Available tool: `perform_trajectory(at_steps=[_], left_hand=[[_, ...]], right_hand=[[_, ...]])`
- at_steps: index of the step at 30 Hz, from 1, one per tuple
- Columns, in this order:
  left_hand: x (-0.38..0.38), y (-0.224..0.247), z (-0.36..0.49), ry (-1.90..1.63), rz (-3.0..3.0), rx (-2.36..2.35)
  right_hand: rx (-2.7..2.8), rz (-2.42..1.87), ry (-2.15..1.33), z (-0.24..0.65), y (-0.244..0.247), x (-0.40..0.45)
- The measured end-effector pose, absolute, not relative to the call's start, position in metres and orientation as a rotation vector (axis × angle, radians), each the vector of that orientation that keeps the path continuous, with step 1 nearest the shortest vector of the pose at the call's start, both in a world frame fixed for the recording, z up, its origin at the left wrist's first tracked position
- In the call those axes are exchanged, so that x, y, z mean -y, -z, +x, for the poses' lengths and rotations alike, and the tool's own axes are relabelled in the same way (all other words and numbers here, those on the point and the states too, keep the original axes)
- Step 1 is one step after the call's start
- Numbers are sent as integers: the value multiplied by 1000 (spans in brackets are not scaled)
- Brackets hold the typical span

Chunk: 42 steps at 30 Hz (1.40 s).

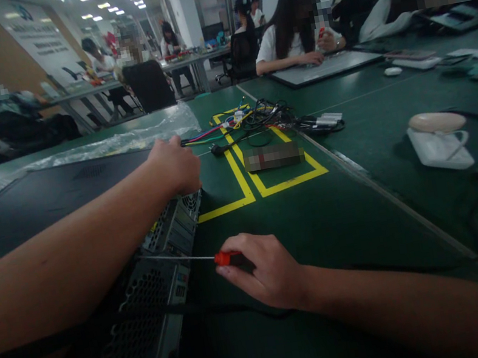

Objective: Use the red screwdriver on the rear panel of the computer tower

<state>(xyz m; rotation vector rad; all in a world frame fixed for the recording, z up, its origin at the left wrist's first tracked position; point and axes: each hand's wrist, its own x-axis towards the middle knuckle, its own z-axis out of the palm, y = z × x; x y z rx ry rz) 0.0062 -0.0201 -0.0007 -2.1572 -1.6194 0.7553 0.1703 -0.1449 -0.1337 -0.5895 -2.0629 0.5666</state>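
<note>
A black computer case (94, 173) lies on its side at the left, its metal back panel (167, 228) with vents and ports facing right. My left hand (175, 164) is closed over the far rear corner of the case, fingers curled and partly hidden from me. In my right hand (262, 270), thumb and fingers pinch the red handle of a screwdriver (222, 259). Its long thin shaft points left at the back panel. The tip passes into the dark beside my left forearm, so I cannot tell whether it touches a screw.
Beyond the case lie clear plastic wrap (164, 124) and a tangle of cables (260, 116) with a black plug (216, 149). Yellow tape (247, 199) marks the green table (368, 230). A white cup (439, 146) stands right. A black cord crosses the front. Several people sit beyond.
</note>
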Motion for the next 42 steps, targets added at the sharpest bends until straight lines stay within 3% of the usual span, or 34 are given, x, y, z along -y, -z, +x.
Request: perform_trajectory(at_steps=[42], left_hand=[[19, 0, 5, -816, -2139, 1561]], right_hand=[[2037, -566, -602, 169, 137, 144]])
